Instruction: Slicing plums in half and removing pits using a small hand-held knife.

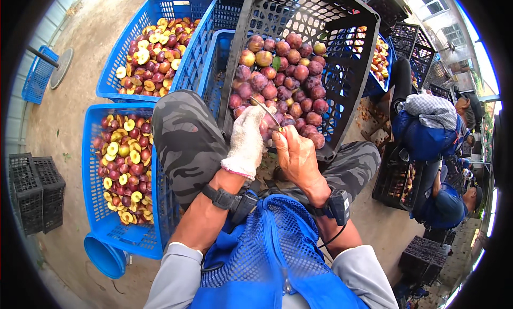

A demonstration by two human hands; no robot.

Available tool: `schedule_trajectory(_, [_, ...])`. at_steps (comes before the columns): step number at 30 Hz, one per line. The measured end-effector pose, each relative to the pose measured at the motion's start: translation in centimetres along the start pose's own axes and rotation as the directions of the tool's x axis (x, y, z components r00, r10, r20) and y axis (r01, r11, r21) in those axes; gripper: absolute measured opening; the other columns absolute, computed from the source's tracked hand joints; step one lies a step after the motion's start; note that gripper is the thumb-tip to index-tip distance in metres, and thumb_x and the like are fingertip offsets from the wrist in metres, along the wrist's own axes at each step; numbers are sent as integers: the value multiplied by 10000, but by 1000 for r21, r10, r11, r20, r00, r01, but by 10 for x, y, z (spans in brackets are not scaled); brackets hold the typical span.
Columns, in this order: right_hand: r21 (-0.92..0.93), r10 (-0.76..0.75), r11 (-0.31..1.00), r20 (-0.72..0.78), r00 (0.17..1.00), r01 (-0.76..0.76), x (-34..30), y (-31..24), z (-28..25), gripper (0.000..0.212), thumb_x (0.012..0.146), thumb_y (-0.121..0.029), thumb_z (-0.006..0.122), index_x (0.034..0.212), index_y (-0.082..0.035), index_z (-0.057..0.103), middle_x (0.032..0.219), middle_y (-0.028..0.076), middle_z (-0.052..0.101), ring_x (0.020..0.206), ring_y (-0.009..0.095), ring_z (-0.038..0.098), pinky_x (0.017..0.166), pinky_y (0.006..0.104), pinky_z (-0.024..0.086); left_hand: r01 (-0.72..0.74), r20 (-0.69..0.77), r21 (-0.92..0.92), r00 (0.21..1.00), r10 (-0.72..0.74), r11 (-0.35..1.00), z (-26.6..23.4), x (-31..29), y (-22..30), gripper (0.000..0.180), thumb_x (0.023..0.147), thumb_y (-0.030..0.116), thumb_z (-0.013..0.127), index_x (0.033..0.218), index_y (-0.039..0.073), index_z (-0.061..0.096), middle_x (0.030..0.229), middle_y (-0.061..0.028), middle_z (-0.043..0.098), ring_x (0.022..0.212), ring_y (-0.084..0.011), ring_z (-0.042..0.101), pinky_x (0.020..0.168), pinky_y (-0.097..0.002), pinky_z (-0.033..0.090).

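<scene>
My left hand (246,141), in a white knit glove, is closed around a dark red plum (265,129) at the near edge of the black crate. My bare right hand (296,154) grips a thin knife (265,111), its narrow blade slanting up and left across the plum; the handle is hidden in the fingers. A spot of yellow shows by the right fingertips. Right in front of both hands, the tilted black crate (350,103) holds many whole plums (291,68) and a green leaf (276,63).
On my left stand two blue crates, a near one (91,202) and a farther one (120,52), both filled with cut plums. Beside the near one lies a blue bucket (104,257). Black crates (40,189) sit far left. Other people (433,122) work among crates at right.
</scene>
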State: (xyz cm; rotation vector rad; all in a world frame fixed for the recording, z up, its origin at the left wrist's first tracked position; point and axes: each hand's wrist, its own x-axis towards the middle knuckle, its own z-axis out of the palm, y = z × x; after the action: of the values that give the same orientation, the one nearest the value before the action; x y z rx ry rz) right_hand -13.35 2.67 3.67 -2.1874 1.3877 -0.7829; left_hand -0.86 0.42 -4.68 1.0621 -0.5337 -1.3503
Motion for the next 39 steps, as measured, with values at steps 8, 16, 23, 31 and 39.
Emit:
schedule_trajectory(8, [51, 65, 997, -84, 994, -61, -16, 7, 30, 158, 1045, -169, 543, 960, -36, 530, 764, 221, 628, 703, 464, 626, 552, 514, 467, -414, 244, 484, 910, 336, 771, -12, 0, 8, 301, 1041, 176, 437, 1045, 18, 694, 1026, -31, 675, 872, -121, 600, 798, -284, 496])
schedule_trajectory(16, [563, 423, 440, 558, 715, -700, 4, -14, -38, 362, 1095, -410, 451, 932, -103, 552, 625, -40, 472, 444, 50, 380, 402, 230, 279, 405, 279, -392, 908, -313, 826, 14, -12, 34, 403, 1067, 351, 454, 1232, 37, 645, 1045, -78, 693, 935, -189, 656, 854, -336, 528])
schedule_trajectory(23, [-319, -186, 932, -12, 983, 172, -8, 27, -2, 197, 983, -265, 640, 947, -78, 589, 709, 139, 646, 627, 341, 667, 547, 452, 516, 509, -5, -257, 849, -528, 821, 20, -19, 42, 441, 1029, 465, 488, 1166, 74, 637, 928, -75, 686, 764, -183, 640, 665, -306, 493])
schedule_trajectory(31, [531, 290, 771, 199, 936, -351, -31, 8, -34, 337, 1092, -291, 509, 903, -20, 580, 667, 15, 481, 589, 111, 438, 541, 306, 378, 482, 199, -438, 875, -441, 759, 12, -6, 46, 504, 997, 563, 520, 1090, 80, 625, 894, -119, 688, 746, -299, 658, 659, -401, 519])
schedule_trajectory(39, [333, 161, 926, 80, 984, -178, -38, 18, 0, 227, 1066, -203, 523, 974, -5, 587, 703, 212, 551, 666, 460, 576, 571, 469, 434, 455, 108, -458, 881, -461, 764, 27, -10, 41, 555, 982, 609, 551, 1072, 66, 615, 905, -146, 673, 771, -321, 643, 708, -443, 539])
